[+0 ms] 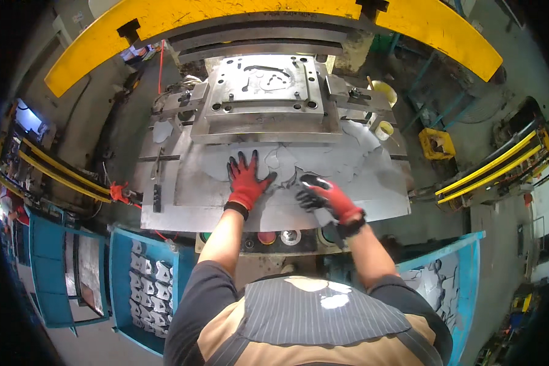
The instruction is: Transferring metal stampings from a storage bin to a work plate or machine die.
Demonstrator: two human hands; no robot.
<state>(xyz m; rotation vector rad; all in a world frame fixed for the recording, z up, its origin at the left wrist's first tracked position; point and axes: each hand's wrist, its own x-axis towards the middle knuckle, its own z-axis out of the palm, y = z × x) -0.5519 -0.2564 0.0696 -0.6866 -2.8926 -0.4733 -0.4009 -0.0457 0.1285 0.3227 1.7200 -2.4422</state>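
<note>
Just beyond the gray sheet [341, 160] stands a die [268, 102].

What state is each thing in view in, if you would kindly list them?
Left hand: gloved, spread open on sheet metal
Right hand: gloved, bent; grip unclear
Sheet metal: lying, ragged-edged
Die: exposed, cutouts showing
Black-handled tool: lying down
Left blue bin: loaded with metal parts in rows
Right blue bin: holding metal pieces

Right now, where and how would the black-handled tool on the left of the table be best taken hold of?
Probably by its black handle, with the left grip coming down from the person's side: the tool lies with that handle toward the person and its slim metal end pointing away.
</note>
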